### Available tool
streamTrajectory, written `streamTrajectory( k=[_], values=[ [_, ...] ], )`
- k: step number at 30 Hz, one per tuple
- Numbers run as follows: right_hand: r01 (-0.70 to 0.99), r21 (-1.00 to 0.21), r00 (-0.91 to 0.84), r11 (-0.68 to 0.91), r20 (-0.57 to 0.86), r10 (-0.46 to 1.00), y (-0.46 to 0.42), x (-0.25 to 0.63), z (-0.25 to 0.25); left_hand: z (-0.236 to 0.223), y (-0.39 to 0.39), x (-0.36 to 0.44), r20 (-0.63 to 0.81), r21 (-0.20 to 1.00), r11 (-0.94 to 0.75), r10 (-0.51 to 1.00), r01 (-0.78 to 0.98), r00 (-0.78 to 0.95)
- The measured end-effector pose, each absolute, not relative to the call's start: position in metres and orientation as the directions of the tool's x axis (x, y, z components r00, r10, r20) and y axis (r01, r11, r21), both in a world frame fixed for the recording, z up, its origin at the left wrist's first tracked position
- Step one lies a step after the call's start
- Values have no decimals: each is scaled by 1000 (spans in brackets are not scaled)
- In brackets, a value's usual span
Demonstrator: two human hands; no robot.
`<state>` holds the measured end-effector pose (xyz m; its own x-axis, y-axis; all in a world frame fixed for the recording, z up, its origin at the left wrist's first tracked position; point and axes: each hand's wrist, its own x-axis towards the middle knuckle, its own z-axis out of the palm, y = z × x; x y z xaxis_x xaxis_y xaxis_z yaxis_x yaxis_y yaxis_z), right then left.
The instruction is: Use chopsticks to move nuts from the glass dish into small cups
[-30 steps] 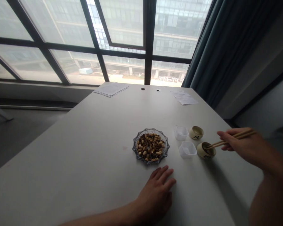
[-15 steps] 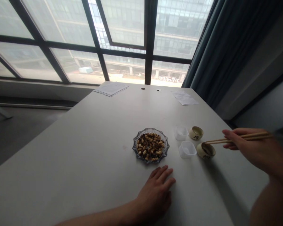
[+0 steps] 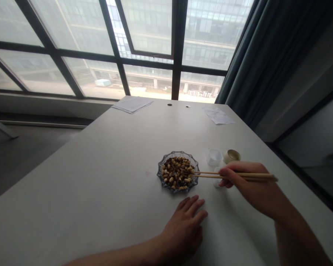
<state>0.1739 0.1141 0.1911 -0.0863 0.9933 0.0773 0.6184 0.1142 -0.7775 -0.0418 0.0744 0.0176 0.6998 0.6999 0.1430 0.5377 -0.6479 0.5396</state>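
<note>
In the head view, a glass dish (image 3: 160, 176) stands on a smooth white table (image 3: 113, 159); its clear wall has a pointed, star-like edge. It is filled with mixed nuts (image 3: 177, 173), some pale, round and shiny, others long, thin and dark brown.

The right hand (image 3: 246, 184) is to the right of the dish, its fingers closed around a pair of chopsticks (image 3: 258, 177), slim and straight, of light wooden colour. Their tips, a little apart from each other, reach over the right edge of the dish, by the nuts; I cannot tell if they touch any.

The left hand (image 3: 184, 223) lies palm down on the table, just at the near side of the dish, with fingers loosely spread and slightly bent, holding nothing.

To the right of the dish there is a clear plastic box (image 3: 214, 157), thin and square with rounded corners. Beside it, farther from the dish, is a small round beige bowl (image 3: 233, 155). A second plastic box (image 3: 216, 182), nearer, is partly hidden by the right hand.

Well beyond the dish lie flat, thin papers (image 3: 133, 104).
</note>
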Motion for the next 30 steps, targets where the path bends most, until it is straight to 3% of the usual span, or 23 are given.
streamTrajectory(
  k=[9, 17, 24, 30],
  values=[
    [566, -824, -161, -23, -138, 977, 150, 146, 179, 15, 74, -43, 156, 533, -658, 694, 532, 703],
    [666, -738, -116, 108, 40, 992, 133, 137, 186, 14, 74, -42, 173, 527, -660, 700, 535, 693],
    [726, -662, -197, 184, 56, 979, 130, 133, 185, 14, 74, -42, 175, 530, -663, 696, 529, 697],
    [736, -663, -185, 139, 1, 983, 136, 128, 177, 16, 74, -41, 174, 523, -665, 695, 533, 697]
  ],
)
